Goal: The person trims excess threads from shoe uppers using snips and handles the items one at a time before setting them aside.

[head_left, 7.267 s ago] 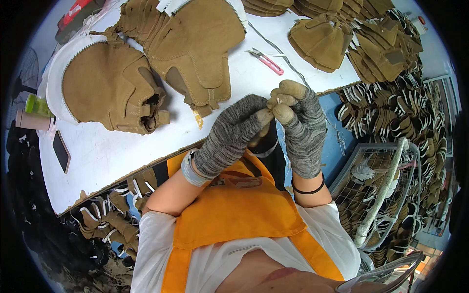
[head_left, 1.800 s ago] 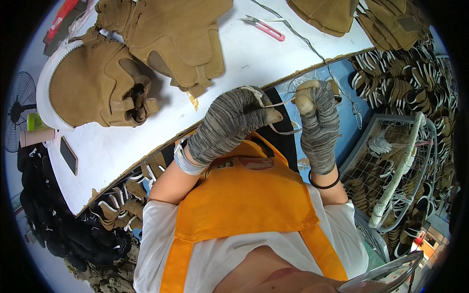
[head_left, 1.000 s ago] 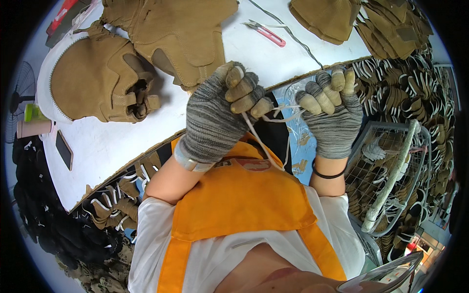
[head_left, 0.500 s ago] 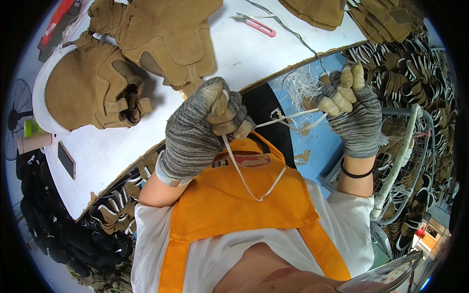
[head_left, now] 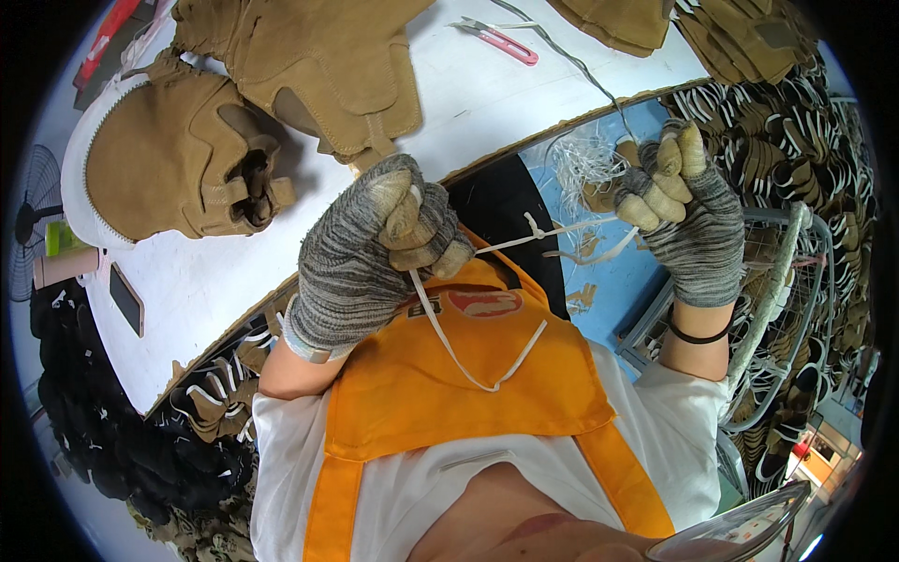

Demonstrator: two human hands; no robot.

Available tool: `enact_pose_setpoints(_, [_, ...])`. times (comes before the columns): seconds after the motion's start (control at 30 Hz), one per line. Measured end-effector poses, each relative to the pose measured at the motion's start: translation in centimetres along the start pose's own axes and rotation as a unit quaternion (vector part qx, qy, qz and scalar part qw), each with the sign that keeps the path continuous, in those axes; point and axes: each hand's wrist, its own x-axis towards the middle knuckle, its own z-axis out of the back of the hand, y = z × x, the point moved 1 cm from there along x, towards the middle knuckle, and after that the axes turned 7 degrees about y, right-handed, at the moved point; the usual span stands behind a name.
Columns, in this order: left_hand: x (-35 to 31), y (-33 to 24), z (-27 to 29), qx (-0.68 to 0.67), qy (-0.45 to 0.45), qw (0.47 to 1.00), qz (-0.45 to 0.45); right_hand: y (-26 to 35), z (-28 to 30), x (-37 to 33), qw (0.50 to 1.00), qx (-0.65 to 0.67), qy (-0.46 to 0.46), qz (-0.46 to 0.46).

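Observation:
A thin white cord (head_left: 506, 244) runs between my two gloved hands in front of the orange apron. My left hand (head_left: 379, 248), in a grey knit glove with pale fingers, is closed on the cord, and its loose end hangs bent below the fist. Over on the right, my right hand (head_left: 688, 211), gloved alike, is pinched closed on the other side of the cord. A small knot or loop shows in the cord nearer the right hand, with a short tail below it.
A brown suede shoe upper (head_left: 150, 164) with a white edge and a flat brown upper (head_left: 328, 75) lie on the white table (head_left: 225, 290). Pink-handled thread snips (head_left: 506, 42) and a phone (head_left: 126, 300) lie there too. At right stands a wire cart (head_left: 777, 300) near piled uppers.
Both hands have drawn slightly farther apart, the left one leftward and the right one rightward. The knot in the cord has drawn smaller, and the cord still passes between them.

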Motion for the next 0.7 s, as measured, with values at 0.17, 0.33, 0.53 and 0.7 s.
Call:
enact_pose_setpoints(0.17, [-0.2,-0.3,-0.1,0.014,0.004,1.0,0.0,0.0,0.0,0.3,1.0,-0.002,0.022,-0.002])
enact_pose_setpoints(0.33, [-0.2,-0.5,-0.1,-0.007,0.0,1.0,0.005,0.5,-0.5,-0.1,0.999,-0.022,-0.03,-0.008])
enact_pose_setpoints(0.53, [0.2,-0.8,0.3,0.008,0.042,0.996,-0.083,1.3,0.0,0.1,0.894,-0.392,-0.157,0.149])
enact_pose_setpoints(0.7, [-0.4,-2.6,-0.9,0.334,-0.019,0.918,-0.212,6.5,-3.0,1.9,0.705,-0.665,-0.017,0.247])
